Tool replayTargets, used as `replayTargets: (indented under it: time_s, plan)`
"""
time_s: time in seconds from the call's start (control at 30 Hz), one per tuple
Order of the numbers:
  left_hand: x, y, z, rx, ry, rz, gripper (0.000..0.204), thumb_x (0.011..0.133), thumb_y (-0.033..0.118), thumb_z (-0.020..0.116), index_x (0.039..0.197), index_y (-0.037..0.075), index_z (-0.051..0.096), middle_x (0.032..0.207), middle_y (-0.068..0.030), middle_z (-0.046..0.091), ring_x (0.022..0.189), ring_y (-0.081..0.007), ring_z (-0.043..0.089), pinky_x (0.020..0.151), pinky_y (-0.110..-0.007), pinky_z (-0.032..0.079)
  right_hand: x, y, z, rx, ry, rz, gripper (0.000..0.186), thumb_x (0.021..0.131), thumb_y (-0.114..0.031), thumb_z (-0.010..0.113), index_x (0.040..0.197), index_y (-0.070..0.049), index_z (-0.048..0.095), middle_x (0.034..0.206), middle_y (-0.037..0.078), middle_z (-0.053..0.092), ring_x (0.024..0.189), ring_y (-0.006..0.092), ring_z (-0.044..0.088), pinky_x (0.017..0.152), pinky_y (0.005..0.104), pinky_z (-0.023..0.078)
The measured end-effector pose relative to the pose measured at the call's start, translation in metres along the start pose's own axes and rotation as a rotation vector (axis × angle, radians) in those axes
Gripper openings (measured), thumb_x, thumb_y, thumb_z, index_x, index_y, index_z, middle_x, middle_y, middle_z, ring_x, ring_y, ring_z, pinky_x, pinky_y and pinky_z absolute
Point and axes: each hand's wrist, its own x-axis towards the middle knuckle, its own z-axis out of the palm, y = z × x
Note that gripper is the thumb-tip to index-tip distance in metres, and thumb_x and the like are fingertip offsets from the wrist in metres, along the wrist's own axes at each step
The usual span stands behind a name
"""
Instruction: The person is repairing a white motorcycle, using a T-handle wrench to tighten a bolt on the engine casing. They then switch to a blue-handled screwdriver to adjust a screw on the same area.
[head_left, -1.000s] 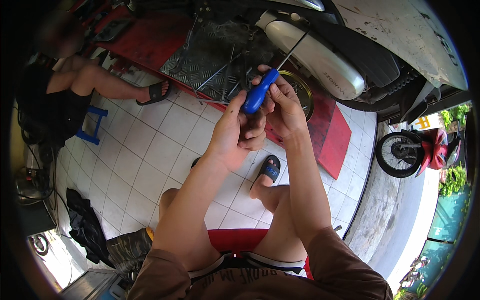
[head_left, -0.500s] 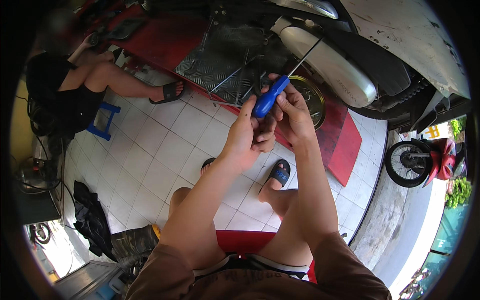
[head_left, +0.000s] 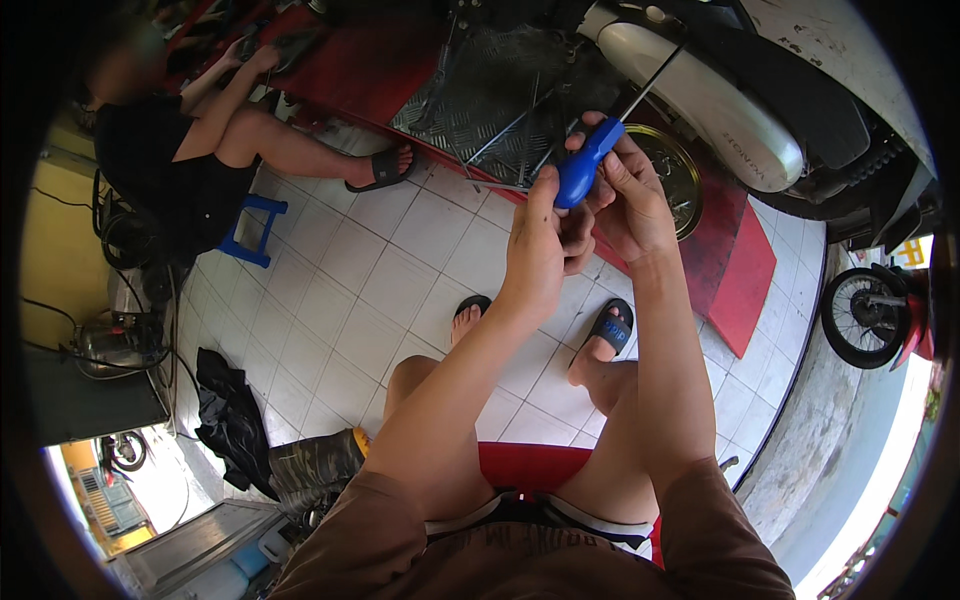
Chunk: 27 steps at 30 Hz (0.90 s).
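Note:
I hold a screwdriver with a blue handle in both hands, above the floor beside a red motorcycle lift. Its long thin shaft points up to the right, toward the motorcycle's silver exhaust cover. My left hand has its thumb on the rounded butt of the handle, with the fingers curled under it. Closer to the shaft, my right hand closes round the handle with thumb and fingers. The palm sides and some fingertips are hidden behind the handle.
Long metal tools lie on the lift's dark tread plate. Beside them is a round gold-coloured tray. The motorcycle's exhaust overhangs the right side. Another person sits at the left by a blue stool.
My view has turned, so the scene sits farther right. Both hands keep much the same grip on the screwdriver. The other person's hands have moved up together toward a dark, flat thing.

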Motion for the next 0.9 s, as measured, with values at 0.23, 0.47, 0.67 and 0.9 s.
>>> replayTargets:
  time_s: [0.23,0.47,0.67,0.9]
  plan:
    - [0.0,0.003,-0.002,0.894,0.247,0.595,0.055,0.097,0.052,0.037,0.076,0.004,0.055,0.053,0.0039,0.039,0.044,-0.0056,0.03,0.042,-0.024,0.021,0.006,0.004,-0.017,-0.065,0.054,0.005,0.032,0.09,-0.014,0.064,0.118,0.0,0.056,0.101,0.012,0.066,0.059,0.005,0.047,0.065,0.0208,0.045]
    - [0.004,0.004,-0.015,-0.015,-0.016,-0.09,0.056,0.098,0.055,0.033,0.074,0.007,0.051,0.059,0.0013,0.046,0.045,-0.0043,0.033,0.041,-0.021,0.022,0.003,0.002,-0.003,-0.028,0.015,-0.032,0.039,0.091,-0.014,0.062,0.124,0.003,0.051,0.107,0.013,0.064,0.063,0.0048,0.047,0.068,0.0215,0.046]
    - [0.002,-0.001,-0.009,0.657,0.129,0.416,0.043,0.097,0.041,0.049,0.086,0.0,0.057,0.061,0.0022,0.048,0.051,-0.0031,0.036,0.044,-0.023,0.026,0.003,0.002,-0.012,-0.14,0.113,0.015,0.03,0.09,-0.02,0.065,0.113,-0.001,0.059,0.101,0.013,0.067,0.054,0.0031,0.043,0.068,0.02,0.043]
    - [-0.005,0.004,0.004,0.042,-0.015,-0.115,0.058,0.096,0.06,0.035,0.076,0.007,0.049,0.053,0.005,0.027,0.043,-0.0073,0.023,0.044,-0.023,0.021,0.001,-0.002,-0.01,0.019,0.062,0.022,0.027,0.089,-0.016,0.066,0.109,0.002,0.061,0.096,0.011,0.067,0.062,0.0067,0.052,0.06,0.0185,0.045]
